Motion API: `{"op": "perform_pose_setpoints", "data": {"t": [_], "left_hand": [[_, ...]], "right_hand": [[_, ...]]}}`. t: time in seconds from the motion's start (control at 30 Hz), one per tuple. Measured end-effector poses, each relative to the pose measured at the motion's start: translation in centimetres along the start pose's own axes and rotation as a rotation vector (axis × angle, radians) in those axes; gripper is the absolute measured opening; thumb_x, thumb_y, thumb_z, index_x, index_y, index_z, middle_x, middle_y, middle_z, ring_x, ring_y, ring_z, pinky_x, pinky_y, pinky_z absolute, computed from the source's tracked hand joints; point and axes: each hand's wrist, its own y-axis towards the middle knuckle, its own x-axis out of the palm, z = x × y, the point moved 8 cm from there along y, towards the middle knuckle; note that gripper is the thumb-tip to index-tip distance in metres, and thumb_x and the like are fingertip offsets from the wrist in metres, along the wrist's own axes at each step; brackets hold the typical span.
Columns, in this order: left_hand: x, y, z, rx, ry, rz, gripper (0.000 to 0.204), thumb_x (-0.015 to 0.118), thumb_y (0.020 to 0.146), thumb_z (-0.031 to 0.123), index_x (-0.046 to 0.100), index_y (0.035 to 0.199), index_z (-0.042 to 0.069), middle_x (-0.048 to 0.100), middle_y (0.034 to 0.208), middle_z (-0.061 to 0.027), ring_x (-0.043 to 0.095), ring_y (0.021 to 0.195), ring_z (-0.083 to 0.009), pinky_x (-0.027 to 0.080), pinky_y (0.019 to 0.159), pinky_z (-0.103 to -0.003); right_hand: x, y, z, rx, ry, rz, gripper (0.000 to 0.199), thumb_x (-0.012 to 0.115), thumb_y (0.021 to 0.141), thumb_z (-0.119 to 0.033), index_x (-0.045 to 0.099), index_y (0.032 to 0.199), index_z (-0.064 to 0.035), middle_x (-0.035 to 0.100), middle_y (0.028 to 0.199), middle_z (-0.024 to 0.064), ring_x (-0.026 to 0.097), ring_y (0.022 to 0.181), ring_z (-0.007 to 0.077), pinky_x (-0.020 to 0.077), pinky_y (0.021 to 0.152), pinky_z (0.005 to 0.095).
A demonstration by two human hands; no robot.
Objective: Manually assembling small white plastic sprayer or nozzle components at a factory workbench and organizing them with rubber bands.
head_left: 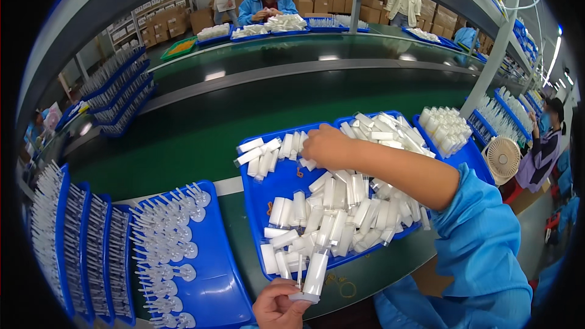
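Note:
My left hand (277,307) at the bottom edge holds a clear plastic tube (315,274) upright by its base, with a thin stem beside it. My right hand (326,146) reaches across a blue tray (286,180) heaped with several clear plastic tubes (341,213). Its fingers are curled down onto the tubes at the tray's far edge, and what they grip is hidden. A second blue tray (210,268) to the left carries rows of white pump stems (167,231).
Upright blue racks of stems (73,237) stand at far left. A green conveyor belt (201,128) runs beyond the trays. Another tray of capped tubes (448,128) and a small fan (503,158) sit at right. Persons in blue coats work across the belt and at far right.

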Motion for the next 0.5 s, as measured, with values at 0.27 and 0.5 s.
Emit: {"op": "perform_pose_setpoints", "data": {"t": [0.27, 0.5], "left_hand": [[-0.7, 0.8, 1.7, 0.122, 0.155, 0.04, 0.014, 0.058, 0.081, -0.002, 0.054, 0.094, 0.0, 0.053, 0.098, -0.0109, 0.053, 0.087, -0.0178, 0.044, 0.078, -0.028], [0.2, 1.5, 1.8, 0.08, 0.331, -0.045, 0.012, 0.057, 0.08, -0.005, 0.06, 0.091, -0.001, 0.055, 0.096, -0.0105, 0.055, 0.086, -0.0169, 0.045, 0.074, -0.026]], "right_hand": [[-4.2, -1.7, -5.0, -0.355, 0.097, 0.332, 0.015, 0.065, 0.071, -0.018, 0.059, 0.084, -0.014, 0.057, 0.085, -0.0011, 0.049, 0.096, 0.018, 0.0314, 0.076, 0.0361], [-10.2, -7.9, -11.0, -0.579, 0.384, 0.524, 0.02, 0.066, 0.071, -0.017, 0.053, 0.086, -0.0135, 0.053, 0.086, -0.0005, 0.048, 0.098, 0.0193, 0.0307, 0.075, 0.0389]]}}
